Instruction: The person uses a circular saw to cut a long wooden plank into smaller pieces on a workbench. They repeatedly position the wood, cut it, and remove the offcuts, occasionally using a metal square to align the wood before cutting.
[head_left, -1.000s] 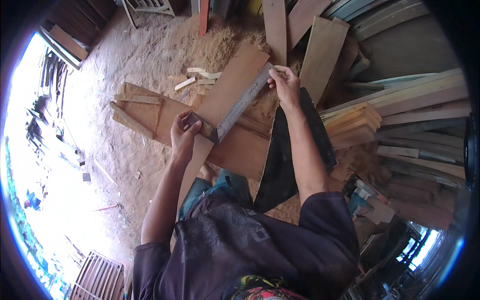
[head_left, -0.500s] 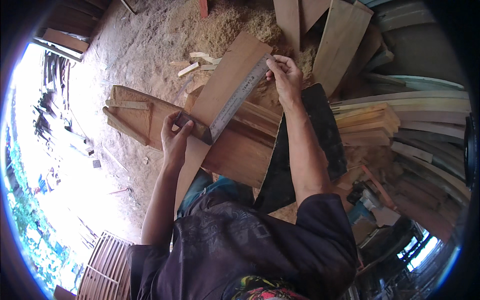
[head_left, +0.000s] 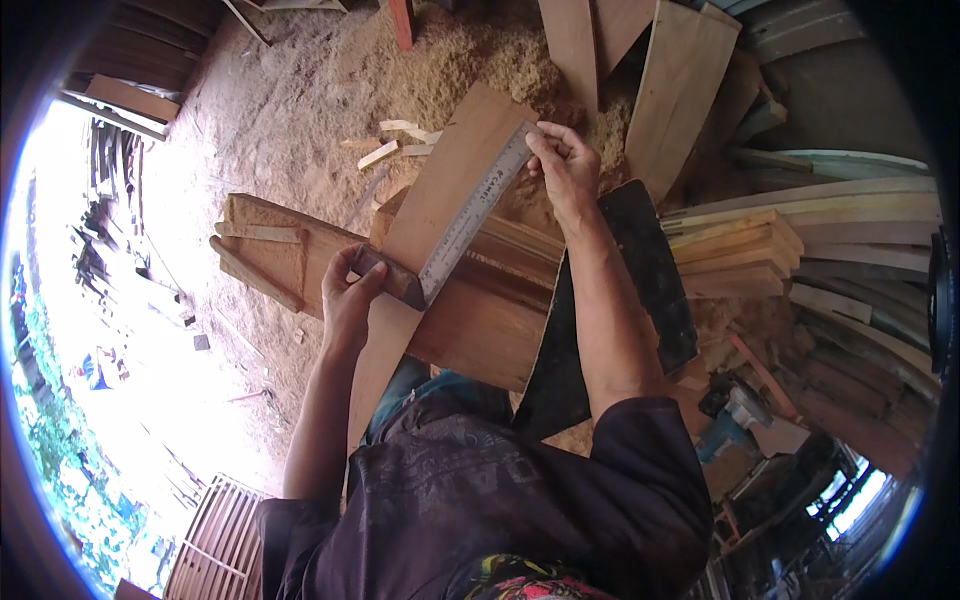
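Low wooden bench runs crosswise ahead of the person. Long brown board lies slantwise over it. Black panel sits at right, partly beneath the right forearm. Square rests on the board, metal blade along its right edge. Right hand: thumb and fingers pinch the blade's far end. Left hand: thumb and fingers grip the dark stock.

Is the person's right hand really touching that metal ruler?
Touching. The head view shows the right hand gripping the far end of the metal ruler, its thumb laid over the metal.
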